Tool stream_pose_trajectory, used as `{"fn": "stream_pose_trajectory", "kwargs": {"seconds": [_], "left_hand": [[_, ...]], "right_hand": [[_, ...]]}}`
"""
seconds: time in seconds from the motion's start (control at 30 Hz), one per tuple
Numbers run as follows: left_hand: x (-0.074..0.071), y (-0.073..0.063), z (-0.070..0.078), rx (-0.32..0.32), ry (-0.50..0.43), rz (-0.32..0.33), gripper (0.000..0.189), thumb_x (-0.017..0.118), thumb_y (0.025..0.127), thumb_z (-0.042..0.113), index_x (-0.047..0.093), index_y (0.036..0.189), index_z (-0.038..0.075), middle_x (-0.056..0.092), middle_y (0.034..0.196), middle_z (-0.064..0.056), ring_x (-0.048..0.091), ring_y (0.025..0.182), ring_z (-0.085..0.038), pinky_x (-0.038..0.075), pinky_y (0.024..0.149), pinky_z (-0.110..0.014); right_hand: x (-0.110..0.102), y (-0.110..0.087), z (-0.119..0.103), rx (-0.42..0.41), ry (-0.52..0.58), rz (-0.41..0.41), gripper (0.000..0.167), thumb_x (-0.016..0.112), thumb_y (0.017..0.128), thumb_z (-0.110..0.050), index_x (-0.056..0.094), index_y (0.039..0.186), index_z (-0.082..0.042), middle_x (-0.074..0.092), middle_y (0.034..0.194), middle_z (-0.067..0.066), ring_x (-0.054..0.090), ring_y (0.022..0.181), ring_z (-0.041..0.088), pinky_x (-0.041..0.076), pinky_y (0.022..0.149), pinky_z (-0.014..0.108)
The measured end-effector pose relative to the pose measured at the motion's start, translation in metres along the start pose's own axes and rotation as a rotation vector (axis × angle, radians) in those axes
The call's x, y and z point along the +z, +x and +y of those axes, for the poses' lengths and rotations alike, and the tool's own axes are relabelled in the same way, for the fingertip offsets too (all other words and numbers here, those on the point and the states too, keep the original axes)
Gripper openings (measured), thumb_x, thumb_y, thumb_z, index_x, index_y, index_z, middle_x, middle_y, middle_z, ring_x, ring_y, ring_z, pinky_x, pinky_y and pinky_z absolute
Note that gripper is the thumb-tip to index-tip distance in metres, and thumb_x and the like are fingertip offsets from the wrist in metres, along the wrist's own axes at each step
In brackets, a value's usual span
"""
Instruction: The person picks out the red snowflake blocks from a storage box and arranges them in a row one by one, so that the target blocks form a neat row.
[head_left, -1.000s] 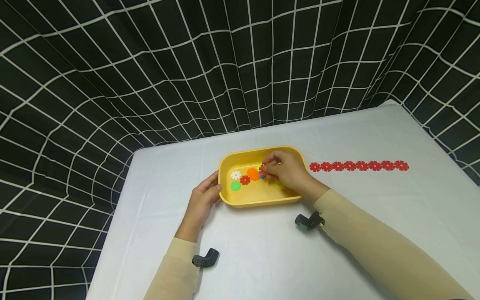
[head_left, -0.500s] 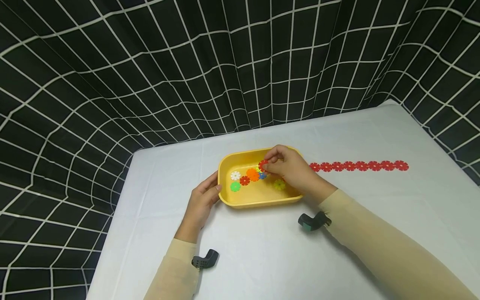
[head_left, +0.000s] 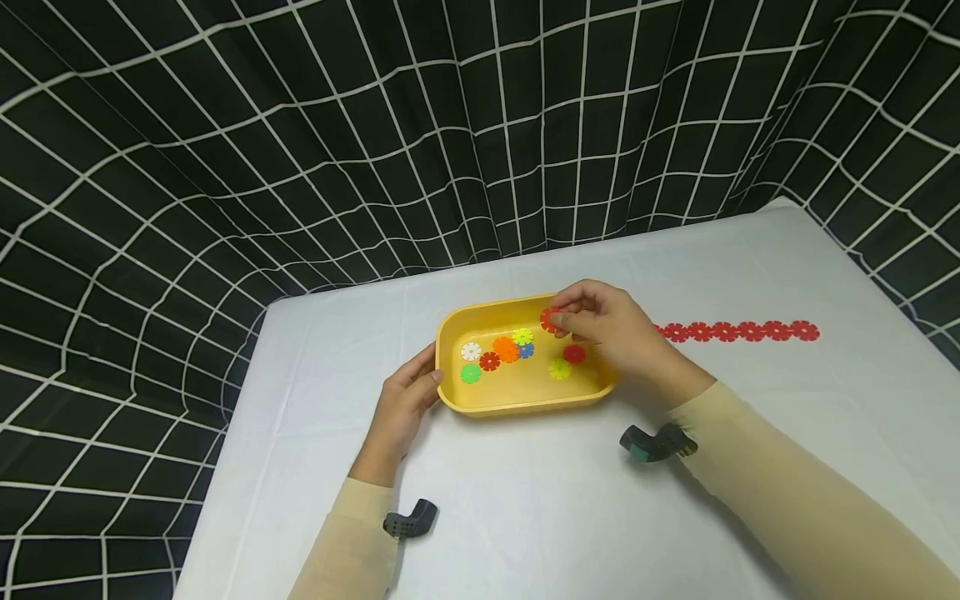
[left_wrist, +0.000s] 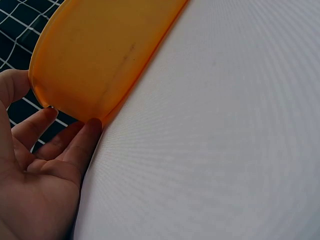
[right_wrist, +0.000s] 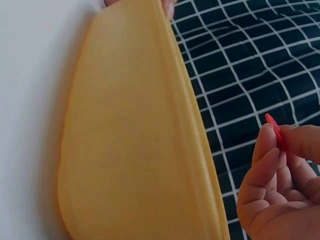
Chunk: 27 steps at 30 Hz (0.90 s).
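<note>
My left hand (head_left: 401, 408) grips the left end of a yellow plastic tray (head_left: 525, 409), thumb at the rim and fingers against the outer wall. In the left wrist view, the fingertips (left_wrist: 91, 131) touch the tray's end. My right hand (head_left: 618, 333) pinches a red notched flower disc (head_left: 551, 320) between thumb and forefinger, over the tray's right back part. Seen edge-on in the right wrist view, the same red disc (right_wrist: 274, 129) stands above the rim. Inside the tray lie several more discs, among them a white disc (head_left: 471, 352), a green disc (head_left: 470, 373) and a red disc (head_left: 574, 354).
A straight row of red flower discs (head_left: 735, 332) lies on the white tablecloth (head_left: 495, 500) right of the tray. My right hand and forearm cover its left end. A black curtain with a white grid (head_left: 517, 150) hangs behind the table.
My right hand has lifted the red disc and moved right with it, uncovering yellow, blue and red discs in the tray. The left hand and tray stay in place.
</note>
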<state>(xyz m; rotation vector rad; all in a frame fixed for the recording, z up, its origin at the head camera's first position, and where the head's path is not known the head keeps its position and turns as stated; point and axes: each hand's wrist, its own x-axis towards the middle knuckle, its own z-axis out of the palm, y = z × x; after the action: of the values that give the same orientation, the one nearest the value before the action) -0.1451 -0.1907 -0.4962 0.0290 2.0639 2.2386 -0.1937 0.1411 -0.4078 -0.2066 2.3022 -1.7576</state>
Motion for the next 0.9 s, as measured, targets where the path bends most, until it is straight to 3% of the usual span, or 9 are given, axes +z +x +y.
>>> {"fn": "stream_pose_trajectory", "kwargs": {"seconds": [0.17, 0.47, 0.7, 0.9], "left_hand": [[0.001, 0.000, 0.000, 0.001, 0.002, 0.000, 0.053, 0.064, 0.107, 0.011, 0.055, 0.159, 0.005, 0.056, 0.158, -0.013, 0.055, 0.143, -0.027, 0.053, 0.111, -0.037], [0.001, -0.001, 0.001, -0.011, 0.000, 0.004, 0.053, 0.064, 0.108, 0.010, 0.055, 0.159, 0.005, 0.055, 0.159, -0.013, 0.055, 0.144, -0.026, 0.053, 0.111, -0.037], [-0.001, 0.001, 0.000, -0.007, -0.005, 0.000, 0.054, 0.065, 0.107, 0.012, 0.054, 0.160, 0.005, 0.055, 0.160, -0.013, 0.054, 0.144, -0.027, 0.054, 0.111, -0.038], [-0.001, 0.000, -0.001, -0.004, 0.005, -0.003, 0.054, 0.066, 0.107, 0.013, 0.055, 0.159, 0.006, 0.055, 0.159, -0.012, 0.055, 0.144, -0.027, 0.053, 0.111, -0.038]], "right_hand": [[-0.015, -0.007, 0.002, -0.010, 0.001, 0.020, 0.029, 0.073, 0.107, -0.020, 0.067, 0.130, -0.003, 0.073, 0.118, 0.014, 0.067, 0.106, 0.031, 0.061, 0.090, 0.029], [-0.039, -0.016, 0.014, 0.005, -0.011, 0.076, 0.036, 0.075, 0.107, -0.027, 0.066, 0.132, -0.003, 0.071, 0.121, 0.015, 0.070, 0.103, 0.032, 0.064, 0.084, 0.029], [-0.052, -0.026, 0.030, 0.013, 0.045, 0.091, 0.039, 0.074, 0.107, -0.024, 0.063, 0.134, 0.003, 0.065, 0.128, 0.020, 0.074, 0.101, 0.026, 0.064, 0.092, 0.034], [-0.069, -0.034, 0.046, 0.001, -0.002, 0.131, 0.040, 0.073, 0.108, -0.026, 0.064, 0.135, 0.001, 0.069, 0.122, 0.015, 0.073, 0.098, 0.024, 0.064, 0.088, 0.028]]}}
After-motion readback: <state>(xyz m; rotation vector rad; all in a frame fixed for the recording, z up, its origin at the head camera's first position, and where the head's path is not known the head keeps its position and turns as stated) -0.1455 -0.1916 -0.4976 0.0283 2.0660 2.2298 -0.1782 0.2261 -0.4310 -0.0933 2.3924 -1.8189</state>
